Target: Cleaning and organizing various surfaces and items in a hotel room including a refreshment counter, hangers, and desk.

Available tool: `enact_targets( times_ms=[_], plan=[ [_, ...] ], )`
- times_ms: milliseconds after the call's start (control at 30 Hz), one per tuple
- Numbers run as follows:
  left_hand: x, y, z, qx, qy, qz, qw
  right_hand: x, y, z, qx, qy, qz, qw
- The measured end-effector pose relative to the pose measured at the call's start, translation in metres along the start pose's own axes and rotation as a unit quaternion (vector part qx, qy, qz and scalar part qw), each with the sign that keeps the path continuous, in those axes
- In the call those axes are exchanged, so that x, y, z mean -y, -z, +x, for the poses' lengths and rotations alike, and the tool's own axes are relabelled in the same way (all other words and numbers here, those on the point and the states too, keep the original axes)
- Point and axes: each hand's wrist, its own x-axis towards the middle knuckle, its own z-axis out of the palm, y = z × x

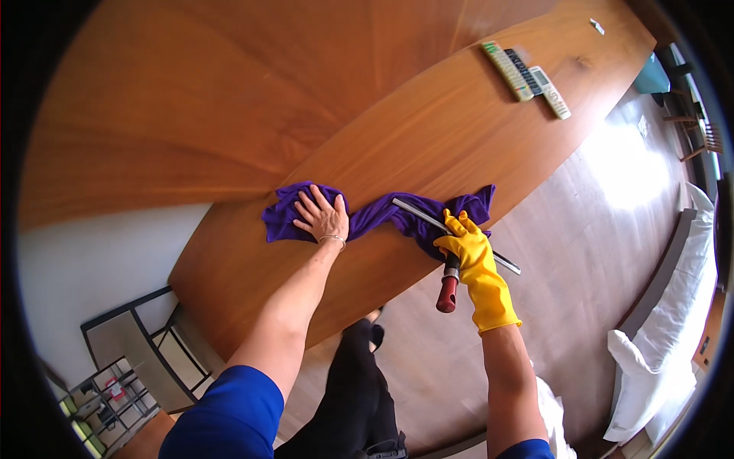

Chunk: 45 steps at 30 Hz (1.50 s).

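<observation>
A purple cloth (287, 221) stretches in a twisted strip along the wooden tabletop (246, 275). My left hand (325, 220), bare and with a bracelet at the wrist, lies flat on the cloth's left end, fingers spread. In a yellow rubber glove, my right hand (473, 252) grips a window squeegee (421, 215) near the table's front edge. The squeegee's metal bar slants across the right part of the cloth and sticks out past the edge. Its red-ended handle (448, 294) points down towards me. Whether the glove also pinches the cloth, I cannot tell.
Three remote controls (507, 71) lie side by side farther along the tabletop. A small white item (597, 26) lies near the far end. A wooden panel (218, 103) rises behind. White bedding (659, 367) is at right, a black-framed rack (143, 338) at lower left.
</observation>
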Motion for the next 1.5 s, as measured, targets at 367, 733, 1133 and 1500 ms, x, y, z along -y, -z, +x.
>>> enact_targets(
  times_ms=[367, 733, 1133, 1500],
  plan=[
    [-0.077, 0.003, 0.073, -0.056, -0.283, -0.061, 0.956, 0.004, -0.005, 0.056, -0.035, -0.011, -0.017, 0.999],
    [-0.141, 0.002, -0.033, -0.004, -0.244, -0.202, 0.948, -0.064, 0.049, 0.058, 0.11, -0.023, 0.167, 0.979],
    [-0.398, 0.171, -0.083, 0.317, -0.074, -0.787, 0.524, -0.19, 0.284, 0.192, 0.009, -0.295, 0.266, 0.918],
    [-0.311, 0.029, -0.021, 0.113, -0.12, -0.032, 0.986, -0.356, 0.283, 0.361, -0.015, 0.109, -0.011, 0.994]
  ],
)
